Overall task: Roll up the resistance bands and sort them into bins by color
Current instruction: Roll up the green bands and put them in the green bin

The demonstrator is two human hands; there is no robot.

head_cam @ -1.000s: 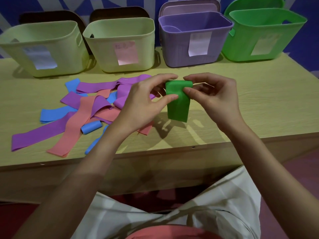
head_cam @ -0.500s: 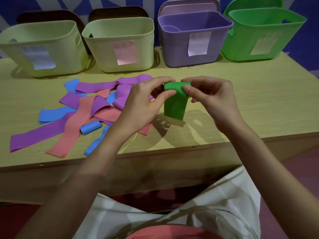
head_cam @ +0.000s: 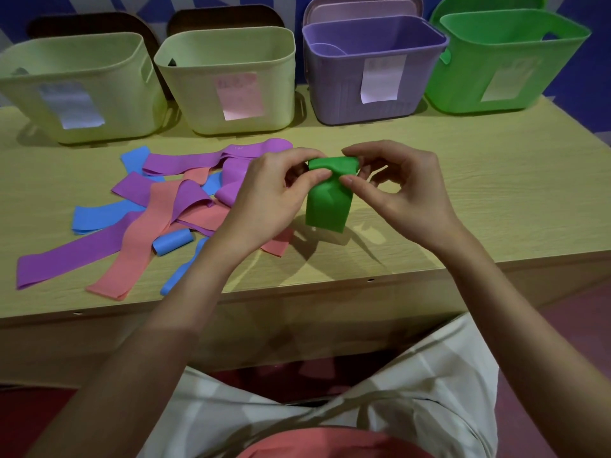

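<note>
A green resistance band [head_cam: 327, 203] hangs above the wooden table [head_cam: 496, 200], its top end partly rolled. My left hand [head_cam: 267, 196] pinches the roll from the left and my right hand [head_cam: 396, 183] pinches it from the right. Left of my hands lies a loose pile of purple bands [head_cam: 185, 160], salmon bands [head_cam: 148, 226] and blue bands [head_cam: 96, 218], with one rolled blue band [head_cam: 172, 241] among them. Along the back stand a green bin [head_cam: 506, 61], a purple bin [head_cam: 373, 67] and two pale yellow-green bins [head_cam: 228, 81] [head_cam: 76, 87].
Each bin carries a paper label on its front. Lids lean behind the bins against a blue patterned wall. The table's front edge [head_cam: 297, 292] runs just below my forearms, with my lap beneath it.
The hanging tail of the green band has grown shorter as more of it wound into the roll at the top. Both hands stayed in about the same place.
</note>
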